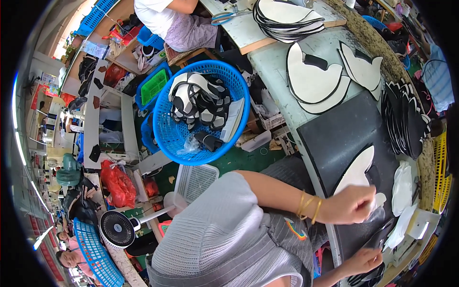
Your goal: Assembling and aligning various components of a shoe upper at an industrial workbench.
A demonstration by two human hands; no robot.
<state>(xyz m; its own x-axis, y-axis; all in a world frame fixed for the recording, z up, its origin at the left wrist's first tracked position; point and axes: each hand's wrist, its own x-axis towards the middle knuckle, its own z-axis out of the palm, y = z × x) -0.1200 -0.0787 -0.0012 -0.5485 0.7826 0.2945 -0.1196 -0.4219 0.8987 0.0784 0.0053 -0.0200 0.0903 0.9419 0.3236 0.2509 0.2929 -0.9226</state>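
Left hand (354,204): over the black rubber-like mat (334,138), fingers curled & pinched down on the white curved flat cut piece w/ dark edging (356,174), near its lower end; gold bangles on that wrist.
Right hand (364,260): low by the table's near edge, fingers loosely curled at a dark thin flat item (377,237). Can't tell if gripped or just touched.
Piece position: lies flat on the mat, directly under & up-left of the left fingers.
Long axis: runs from the left hand's knuckles diagonally up toward the mat's middle, the notched end away from the person.
Nearer hand: left, already in contact. Right sits apart, below it.
Beside piece: small white cut bits (402,187) just to the right of the left hand, at the mat's edge.
Table (267,62): pale top; more large white cut pieces w/ black edging (313,79) lie beyond the mat, well apart from both hands.
Dark stack: fanned pile of black-and-white cut pieces (404,119) at the mat's far right side.
Off table: round blue plastic basket (167,138) holding black-and-white strappy parts, well to the left, lower than the table.
Others: another person in a white top (158,14) sits at the far end; not involved w/ these hands.
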